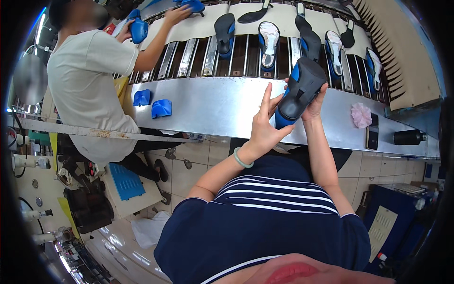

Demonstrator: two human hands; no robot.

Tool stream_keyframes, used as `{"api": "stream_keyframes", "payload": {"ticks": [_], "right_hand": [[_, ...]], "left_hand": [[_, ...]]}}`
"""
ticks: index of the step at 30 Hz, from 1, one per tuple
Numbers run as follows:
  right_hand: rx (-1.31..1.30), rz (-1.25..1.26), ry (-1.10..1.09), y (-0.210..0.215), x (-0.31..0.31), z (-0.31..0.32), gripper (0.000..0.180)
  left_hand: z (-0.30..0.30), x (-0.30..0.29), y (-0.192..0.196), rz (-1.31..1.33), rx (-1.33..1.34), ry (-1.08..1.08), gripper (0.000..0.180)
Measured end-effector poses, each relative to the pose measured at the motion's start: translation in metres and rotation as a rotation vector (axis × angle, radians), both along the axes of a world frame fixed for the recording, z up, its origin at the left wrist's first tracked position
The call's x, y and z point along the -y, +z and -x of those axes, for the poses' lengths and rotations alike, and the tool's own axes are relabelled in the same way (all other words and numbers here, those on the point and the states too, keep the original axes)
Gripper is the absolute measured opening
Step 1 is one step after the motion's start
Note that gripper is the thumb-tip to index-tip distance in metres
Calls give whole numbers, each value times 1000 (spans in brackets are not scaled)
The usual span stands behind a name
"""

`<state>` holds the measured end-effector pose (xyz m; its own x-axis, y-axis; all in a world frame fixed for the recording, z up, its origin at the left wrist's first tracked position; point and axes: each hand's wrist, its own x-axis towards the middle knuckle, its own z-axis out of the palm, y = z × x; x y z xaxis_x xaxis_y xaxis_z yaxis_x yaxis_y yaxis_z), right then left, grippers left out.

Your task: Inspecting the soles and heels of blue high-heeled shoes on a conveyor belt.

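Observation:
I hold a blue and black shoe (299, 90), sole toward me, above the steel ledge (222, 106) of a conveyor. My right hand (316, 105) grips it from behind on the right, fingers wrapped over its edge. Against the shoe's lower left side rests my left hand (264, 127), fingers spread and pointing up. A pale green bangle (242, 160) sits on my left wrist.
The roller conveyor (246, 52) carries several blue and black shoes and soles. A co-worker in a pale shirt (85, 85) at the left handles blue shoes (138, 29). Two blue pieces (152, 104), a pink puff (361, 115), a phone (372, 135) and a black bottle (407, 137) lie on the ledge.

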<state>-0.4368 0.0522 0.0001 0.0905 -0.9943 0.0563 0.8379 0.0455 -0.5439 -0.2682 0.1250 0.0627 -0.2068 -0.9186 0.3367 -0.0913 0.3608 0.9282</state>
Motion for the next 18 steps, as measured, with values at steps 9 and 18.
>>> {"api": "stream_keyframes", "payload": {"ticks": [9, 18], "right_hand": [[12, 2, 42, 2, 9, -4, 113], [27, 4, 96, 3, 6, -9, 113]], "left_hand": [[-1, 3, 5, -17, -42, 41, 115], [-11, 6, 4, 9, 3, 23, 118]]}}
